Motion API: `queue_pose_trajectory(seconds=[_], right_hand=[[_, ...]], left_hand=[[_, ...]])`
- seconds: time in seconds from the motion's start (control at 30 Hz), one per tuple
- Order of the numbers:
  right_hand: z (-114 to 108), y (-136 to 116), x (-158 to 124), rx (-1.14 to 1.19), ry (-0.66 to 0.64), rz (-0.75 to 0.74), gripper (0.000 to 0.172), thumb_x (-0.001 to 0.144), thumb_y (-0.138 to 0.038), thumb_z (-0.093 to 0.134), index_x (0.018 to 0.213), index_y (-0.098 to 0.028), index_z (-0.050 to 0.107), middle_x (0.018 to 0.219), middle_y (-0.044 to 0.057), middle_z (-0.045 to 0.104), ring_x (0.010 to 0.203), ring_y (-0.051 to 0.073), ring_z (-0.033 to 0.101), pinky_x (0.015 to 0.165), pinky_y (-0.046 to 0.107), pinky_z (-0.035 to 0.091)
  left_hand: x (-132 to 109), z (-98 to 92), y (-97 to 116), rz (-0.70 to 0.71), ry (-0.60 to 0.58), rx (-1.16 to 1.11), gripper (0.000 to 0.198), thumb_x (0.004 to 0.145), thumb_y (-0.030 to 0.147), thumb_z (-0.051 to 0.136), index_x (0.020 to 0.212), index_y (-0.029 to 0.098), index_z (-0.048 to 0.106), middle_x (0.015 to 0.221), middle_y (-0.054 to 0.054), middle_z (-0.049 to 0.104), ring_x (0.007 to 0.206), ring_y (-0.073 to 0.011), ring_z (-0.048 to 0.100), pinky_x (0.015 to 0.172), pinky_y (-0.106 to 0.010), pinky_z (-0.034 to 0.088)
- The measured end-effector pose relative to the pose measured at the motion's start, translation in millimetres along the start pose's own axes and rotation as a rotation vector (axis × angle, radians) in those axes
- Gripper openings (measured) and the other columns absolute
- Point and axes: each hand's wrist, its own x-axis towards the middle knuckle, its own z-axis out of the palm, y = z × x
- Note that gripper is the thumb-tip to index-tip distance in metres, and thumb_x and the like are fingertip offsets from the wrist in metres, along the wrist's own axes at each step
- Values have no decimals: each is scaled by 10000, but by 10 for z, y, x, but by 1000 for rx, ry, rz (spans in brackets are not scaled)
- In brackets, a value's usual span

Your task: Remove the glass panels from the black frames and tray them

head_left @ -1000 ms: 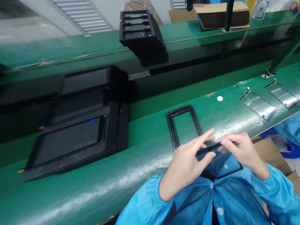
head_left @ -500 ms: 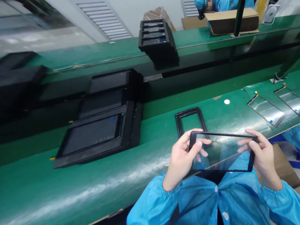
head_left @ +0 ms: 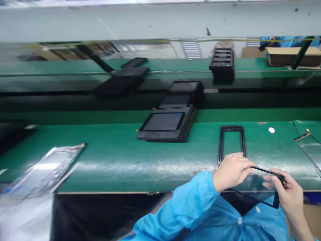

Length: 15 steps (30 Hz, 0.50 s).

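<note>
A clear glass panel with a black frame (head_left: 262, 190) is held tilted between my hands, over the bench's front edge. My right hand (head_left: 289, 192) grips its right end, thumb on the near face and fingers seen through the glass behind. My left hand (head_left: 233, 171) is closed at the upper left corner, its back turned up and hiding that end of the panel. Just beyond my left hand lie stacked empty black frames (head_left: 220, 145) on the green bench. To the right rests a thin clear panel (head_left: 311, 147) with an orange tab.
Black trays holding dark screens (head_left: 162, 122) stand left of centre. Blurred clear panels (head_left: 51, 164) lie at the far left near the front edge. A stack of black trays (head_left: 222, 65) and an open carton (head_left: 283, 57) stand on the far bench, with a blue-sleeved person behind.
My view has swung left and up. The framed panel has turned, its right end now lower and nearer me. My left hand has rolled over onto its upper left corner.
</note>
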Motion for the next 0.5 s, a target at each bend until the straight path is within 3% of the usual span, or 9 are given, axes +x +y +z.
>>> queue_pose_trajectory(seconds=[0.07,0.13,0.2,0.23,0.3,0.37,0.43,0.5], right_hand=[[80,49,100,70,78,8,535,788,-548,919,1127,-164,766,890,141,855,654,283,825,631,359,696],[229,73,189,180,143,-10,585,820,-553,894,1241,-188,715,964,121,857,700,259,828,640,334,677],[431,96,258,283,127,-38,601,880,-562,839,1357,-244,658,1074,103,850,833,263,841,726,362,678],[541,113,285,312,83,-48,600,906,-569,811,1397,-271,639,1119,101,843,908,276,840,780,396,678],[745,159,329,318,-38,-59,593,940,-575,768,1444,-297,624,1202,115,825,1061,312,816,888,475,660],[883,214,365,283,-124,-82,588,939,-566,769,1437,-279,648,1281,142,801,1186,343,771,962,528,634],[909,277,402,229,-132,-139,564,916,-535,800,1391,-252,690,1358,157,769,1274,352,726,1017,532,614],[820,354,442,171,-95,-182,532,907,-521,809,1344,-231,719,1342,155,777,1237,339,746,1012,503,625]], left_hand=[[-42,-18,-25,-63,252,50,362,997,298,712,1357,291,744,1349,-102,786,1334,-324,682,1304,-603,293],[-92,-40,-50,-217,618,-7,661,948,335,772,1572,303,557,1623,-142,578,1581,-372,422,1338,-665,110],[-145,-49,-91,-356,872,-316,853,928,388,793,1671,288,388,1691,-175,482,1621,-373,351,1331,-636,200],[-175,-52,-120,-401,884,-545,866,927,421,792,1671,273,375,1652,-196,526,1580,-379,429,1293,-614,320],[-253,-85,-203,-446,739,-950,801,914,486,796,1595,219,469,1478,-236,679,1374,-401,660,1109,-564,554],[-370,-208,-327,-461,641,-1077,713,892,509,809,1469,158,580,1303,-255,773,1140,-406,788,927,-524,650],[-541,-468,-499,-445,735,-851,602,941,483,751,1416,135,622,1252,-244,798,1059,-375,817,887,-496,666],[-750,-855,-720,-417,865,-366,487,1031,431,604,1410,129,654,1286,-218,795,1120,-334,804,973,-484,645]])
